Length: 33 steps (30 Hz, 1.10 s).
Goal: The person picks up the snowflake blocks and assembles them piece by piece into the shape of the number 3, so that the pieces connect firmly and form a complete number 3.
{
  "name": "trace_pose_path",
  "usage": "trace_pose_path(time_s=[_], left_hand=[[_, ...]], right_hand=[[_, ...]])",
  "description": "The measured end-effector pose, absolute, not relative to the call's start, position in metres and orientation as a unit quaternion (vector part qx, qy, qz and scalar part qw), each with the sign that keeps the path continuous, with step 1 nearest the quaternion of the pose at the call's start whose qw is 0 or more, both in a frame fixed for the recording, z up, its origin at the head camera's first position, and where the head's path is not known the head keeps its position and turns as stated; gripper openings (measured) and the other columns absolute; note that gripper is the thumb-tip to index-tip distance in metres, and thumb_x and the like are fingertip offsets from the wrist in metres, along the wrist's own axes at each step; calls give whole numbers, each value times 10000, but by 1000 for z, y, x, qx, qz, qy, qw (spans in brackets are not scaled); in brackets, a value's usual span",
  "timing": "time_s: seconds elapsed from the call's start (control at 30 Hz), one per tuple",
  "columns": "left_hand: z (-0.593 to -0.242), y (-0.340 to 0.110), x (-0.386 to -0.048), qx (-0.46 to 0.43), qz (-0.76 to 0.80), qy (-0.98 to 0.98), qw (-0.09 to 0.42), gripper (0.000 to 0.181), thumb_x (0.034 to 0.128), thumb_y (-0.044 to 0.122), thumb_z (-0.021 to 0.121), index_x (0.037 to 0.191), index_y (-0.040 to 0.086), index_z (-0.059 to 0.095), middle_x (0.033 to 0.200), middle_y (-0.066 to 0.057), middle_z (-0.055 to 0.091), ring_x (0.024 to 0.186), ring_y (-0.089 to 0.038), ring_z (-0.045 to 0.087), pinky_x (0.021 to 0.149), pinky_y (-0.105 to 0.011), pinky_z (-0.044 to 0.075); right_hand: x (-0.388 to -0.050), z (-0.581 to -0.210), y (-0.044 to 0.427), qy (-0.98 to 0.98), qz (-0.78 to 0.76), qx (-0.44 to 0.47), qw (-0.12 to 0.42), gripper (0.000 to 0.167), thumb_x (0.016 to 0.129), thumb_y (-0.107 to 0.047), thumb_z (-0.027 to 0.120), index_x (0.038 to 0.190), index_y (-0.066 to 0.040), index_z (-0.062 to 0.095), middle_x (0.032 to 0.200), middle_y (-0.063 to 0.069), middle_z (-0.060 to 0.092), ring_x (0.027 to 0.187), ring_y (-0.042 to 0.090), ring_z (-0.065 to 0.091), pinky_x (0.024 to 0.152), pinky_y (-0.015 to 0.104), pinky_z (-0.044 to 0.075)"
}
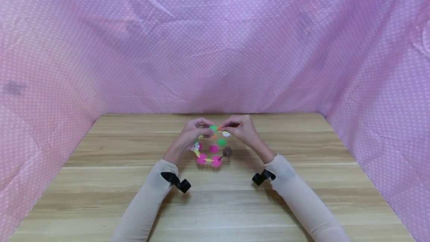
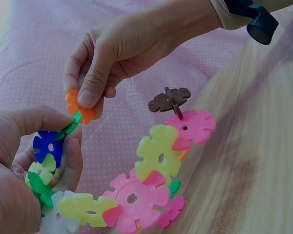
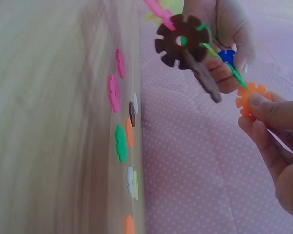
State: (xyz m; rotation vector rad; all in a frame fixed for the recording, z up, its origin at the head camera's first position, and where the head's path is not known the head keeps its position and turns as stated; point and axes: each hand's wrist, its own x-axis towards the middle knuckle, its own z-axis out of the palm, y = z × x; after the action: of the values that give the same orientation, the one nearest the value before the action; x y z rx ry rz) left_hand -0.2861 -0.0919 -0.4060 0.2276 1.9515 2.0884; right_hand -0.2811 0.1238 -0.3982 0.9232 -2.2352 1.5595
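A curved chain of notched plastic discs hangs from the left hand [image 1: 192, 134], its pink disc [image 2: 132, 197], yellow disc [image 2: 158, 152] and brown disc [image 3: 181, 41] joined edge to edge. Thumb and fingers of the left hand [image 2: 36, 151] pinch a green disc [image 2: 68, 126] beside a blue disc [image 2: 48, 146]. The right hand [image 1: 244, 130] pinches an orange disc [image 3: 252, 100] between thumb and fingers; in the left wrist view this orange disc [image 2: 79, 106] touches the green one's edge. Whether their slots are fully engaged, I cannot tell.
Loose discs lie on the wooden table [image 1: 221, 204] beyond and below the chain, among them a green disc [image 3: 120, 143], a pink disc [image 3: 113, 92] and a white disc [image 3: 130, 182]. Pink dotted cloth [image 1: 215, 47] surrounds the table's back and sides.
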Motion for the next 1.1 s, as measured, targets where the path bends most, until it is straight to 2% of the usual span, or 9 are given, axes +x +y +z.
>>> trace_pose_path(time_s=[0.07,0.2,0.43,0.6,0.7,0.77,0.93,1.1], left_hand=[[-405,-93,-285,83,726,669,134,214,857,-95,699,1056,-18,678,850,24,717,752,-110,697,745,-248,604],[-404,-95,-285,84,724,670,139,205,858,-80,716,970,91,705,863,23,731,768,-107,706,763,-263,609],[-399,-95,-284,96,715,676,154,208,873,-52,712,1063,18,663,903,-19,727,785,-119,699,766,-251,598],[-400,-92,-283,76,728,666,143,179,881,-53,706,1019,53,668,875,3,728,777,-115,694,755,-242,602],[-402,-91,-283,69,733,663,135,181,870,-72,707,986,65,683,857,9,730,754,-111,693,742,-239,603],[-403,-91,-283,73,732,664,134,191,856,-90,708,965,66,691,846,9,726,739,-111,691,732,-239,602],[-402,-94,-283,96,720,670,153,208,846,-96,707,923,97,705,851,12,696,737,-120,685,726,-240,600],[-400,-97,-283,113,712,669,178,196,853,-63,718,915,122,703,878,-10,679,745,-138,686,740,-253,602]], right_hand=[[-281,-398,122,-770,534,319,142,44,805,48,812,836,33,785,802,174,766,622,28,658,559,190,561],[-281,-399,122,-770,538,315,135,56,797,66,811,840,54,778,814,191,765,638,43,669,570,213,577],[-276,-389,121,-776,515,328,157,85,768,151,789,807,84,755,779,225,742,650,353,713,587,246,589],[-271,-387,118,-775,511,327,174,65,783,155,776,820,110,748,790,249,740,657,420,707,579,336,607],[-274,-392,119,-773,520,322,169,66,783,150,779,819,104,751,797,238,748,661,402,717,578,402,616],[-277,-395,121,-774,522,321,161,65,783,131,791,816,85,757,795,214,755,661,371,725,582,406,620],[-277,-392,125,-774,520,334,137,71,780,80,820,806,29,777,780,153,766,643,261,731,579,286,611],[-273,-385,126,-765,505,369,151,89,775,71,829,791,-4,783,767,130,766,636,168,725,567,242,599]])
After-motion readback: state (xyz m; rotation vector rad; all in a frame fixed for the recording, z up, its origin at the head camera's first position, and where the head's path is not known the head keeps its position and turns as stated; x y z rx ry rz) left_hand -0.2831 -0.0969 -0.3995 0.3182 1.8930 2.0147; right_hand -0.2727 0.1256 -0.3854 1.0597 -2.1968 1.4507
